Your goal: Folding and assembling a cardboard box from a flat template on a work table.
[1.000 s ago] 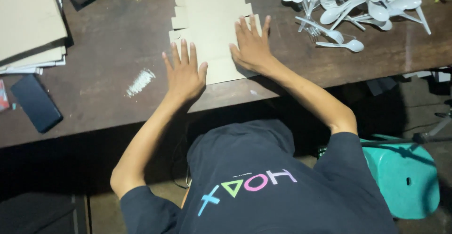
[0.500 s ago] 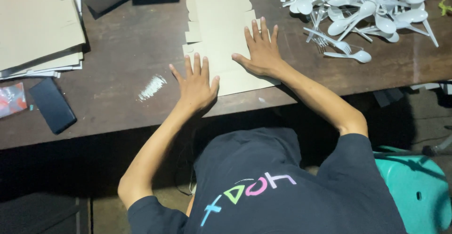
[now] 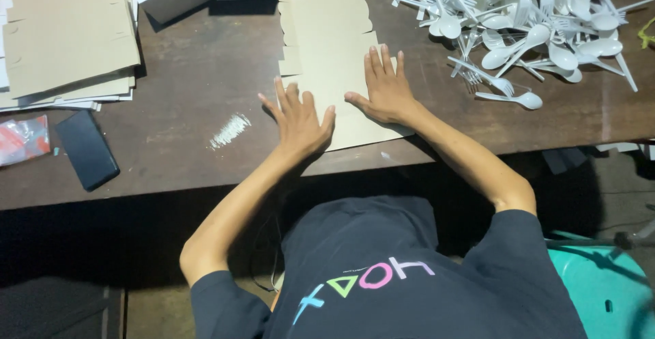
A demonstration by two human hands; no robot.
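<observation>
Both hands, the left hand (image 3: 298,122) and right hand (image 3: 386,88), are pressing open, spread fingers on a flat cardboard sheet (image 3: 330,45) lying unfolded at the near edge of the surface (image 3: 198,93), folding apparently not begun.

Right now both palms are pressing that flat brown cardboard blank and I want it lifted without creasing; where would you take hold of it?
Probably at the near edge of the cardboard blank, which reaches the table edge, pinching from the person's side. It lies flat on the wood, so fingers cannot get under elsewhere. The left hand and right hand already rest on that near end.
</observation>
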